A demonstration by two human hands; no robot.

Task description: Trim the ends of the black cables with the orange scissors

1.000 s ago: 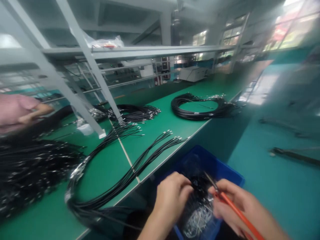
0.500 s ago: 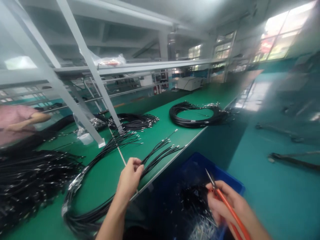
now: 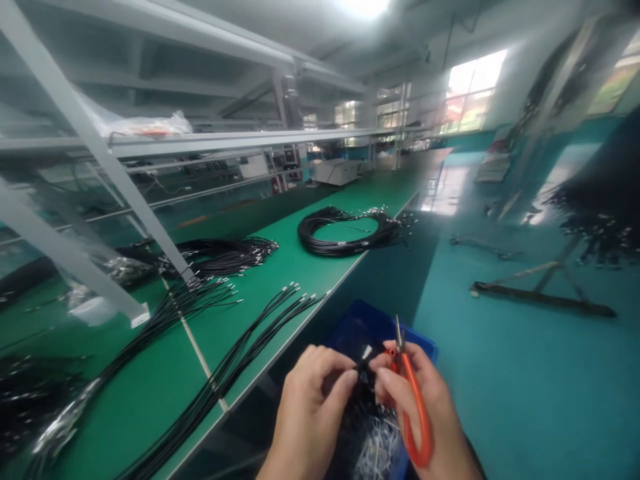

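My left hand (image 3: 317,393) is closed over the blue bin, thumb and forefinger pinching a short black cable end (image 3: 361,365) with a pale tip above it. Close beside it, my right hand (image 3: 417,387) is wrapped round orange-handled scissors (image 3: 419,433), pointed metal tips upward. The right thumb and fingertips are near the cable end; whether they touch it I cannot tell. A small orange-red ring shows by the right fingertips. On the green table lies a bundle of black cables (image 3: 235,353) with silver tips, to the left of my hands.
Below my hands, the blue bin (image 3: 425,343) holds clear and black scraps. Coiled black cables (image 3: 340,250) lie farther along the green table (image 3: 260,293), their ends over its edge. Another cable bunch (image 3: 150,320) lies left, by a white shelf post (image 3: 125,193). A rack foot (image 3: 540,300) stands right.
My left hand has left the cable bundle on the table and moved right over the bin, meeting my right hand. The view has swung right. The scissors stay in my right hand.
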